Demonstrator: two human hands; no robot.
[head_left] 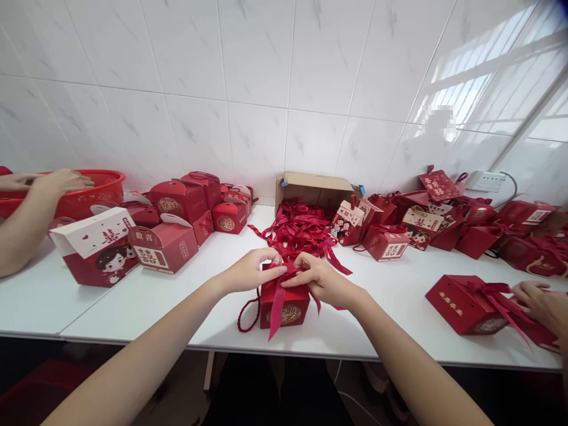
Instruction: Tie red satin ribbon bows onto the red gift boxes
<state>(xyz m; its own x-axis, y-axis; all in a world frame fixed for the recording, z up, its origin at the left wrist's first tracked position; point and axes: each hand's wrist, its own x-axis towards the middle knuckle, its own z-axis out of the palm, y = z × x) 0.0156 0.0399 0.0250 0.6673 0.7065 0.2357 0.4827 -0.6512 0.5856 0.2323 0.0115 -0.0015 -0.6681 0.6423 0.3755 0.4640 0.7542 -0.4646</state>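
A small red gift box (286,316) with a gold emblem stands upright near the table's front edge. Across its top lies a satin ribbon (277,307), with one tail hanging down the front. My left hand (257,272) closes thumb and finger on the ribbon at the box's upper left. From the other side my right hand (326,281) pinches the ribbon too, its fingers over the box top. The knot area is partly hidden by my fingers. A dark red cord loop (248,313) hangs at the box's left side.
Behind the box, loose red ribbons (306,228) spill from a cardboard carton (319,180). Red boxes (177,201) stand at left; more (479,228) pile up at right. A co-worker's hands (62,183) reach into a red basin (106,188); another person's hand (539,302) is beside a ribboned box (465,307).
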